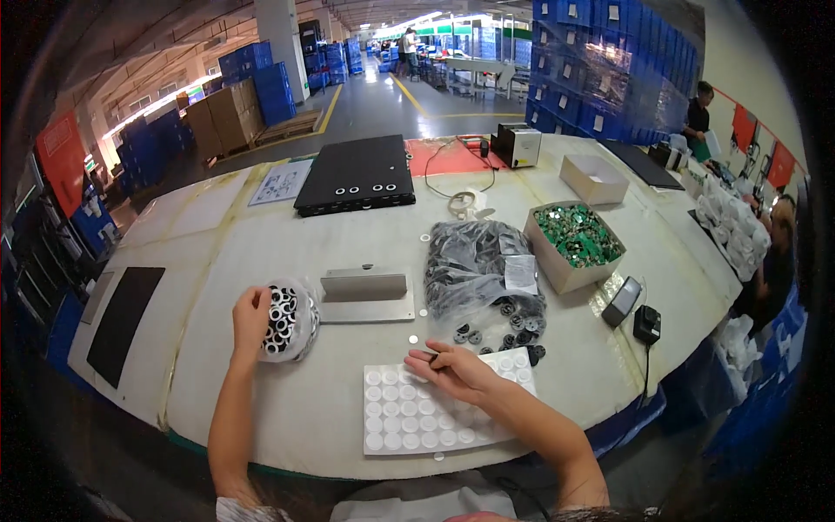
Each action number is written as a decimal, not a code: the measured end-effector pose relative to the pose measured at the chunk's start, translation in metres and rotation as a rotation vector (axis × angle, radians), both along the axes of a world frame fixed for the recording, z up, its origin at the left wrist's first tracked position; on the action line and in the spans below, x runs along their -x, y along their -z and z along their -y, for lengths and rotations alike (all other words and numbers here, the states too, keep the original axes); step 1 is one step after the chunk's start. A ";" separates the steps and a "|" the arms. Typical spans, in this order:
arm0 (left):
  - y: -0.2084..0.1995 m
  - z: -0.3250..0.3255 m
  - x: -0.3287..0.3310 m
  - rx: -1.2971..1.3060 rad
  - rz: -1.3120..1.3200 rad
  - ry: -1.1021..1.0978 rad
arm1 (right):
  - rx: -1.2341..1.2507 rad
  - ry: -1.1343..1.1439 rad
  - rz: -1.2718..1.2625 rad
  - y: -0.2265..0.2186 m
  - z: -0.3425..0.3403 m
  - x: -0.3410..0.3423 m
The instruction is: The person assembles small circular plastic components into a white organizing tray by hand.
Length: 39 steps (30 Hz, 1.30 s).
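Note:
My left hand [250,318] is at the left rim of a clear plastic bag [307,324], its fingers drawn together; whatever they hold is hidden. Inside the bag lie many black-and-white rings [281,320]. Palm turned up, my right hand [459,372] is over a white sheet of round stickers [396,416], with a small dark piece [432,356] between thumb and fingers. Just beyond it, a large clear bag [465,270] of black round parts [508,310] spills some onto the table. A metal fixture [369,296] with an upright plate stands between the two bags.
A box of green circuit boards [576,235] stands right of the large bag, near a white box [594,179] and black adapters [646,324]. Farther back are a black case [358,174], a tape roll [462,204] and a small machine [517,145]. A black mat [126,326] lies left.

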<state>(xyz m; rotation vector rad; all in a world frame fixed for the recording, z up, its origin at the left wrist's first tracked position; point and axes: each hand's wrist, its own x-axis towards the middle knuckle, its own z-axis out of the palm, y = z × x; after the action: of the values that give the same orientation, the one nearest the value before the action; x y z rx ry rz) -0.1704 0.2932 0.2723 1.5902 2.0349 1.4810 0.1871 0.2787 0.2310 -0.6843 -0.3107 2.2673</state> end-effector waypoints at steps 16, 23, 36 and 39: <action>0.003 0.118 -0.130 0.131 -0.363 0.710 | -0.340 -0.081 0.168 -0.023 -0.003 0.001; 0.031 0.126 -0.151 0.262 -0.373 0.822 | -0.355 -0.112 0.187 -0.009 0.003 0.009; 0.036 0.117 -0.150 0.226 -0.480 0.856 | -0.399 -0.241 0.250 -0.014 0.014 0.010; 0.030 0.108 -0.144 0.321 -0.168 0.824 | -0.463 -0.180 0.213 -0.007 0.019 0.016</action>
<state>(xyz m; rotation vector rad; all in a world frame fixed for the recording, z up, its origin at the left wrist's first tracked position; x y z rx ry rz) -0.0268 0.1852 0.2421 2.0662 1.2883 0.7035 0.1708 0.2592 0.2383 -0.6690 -0.9987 2.1716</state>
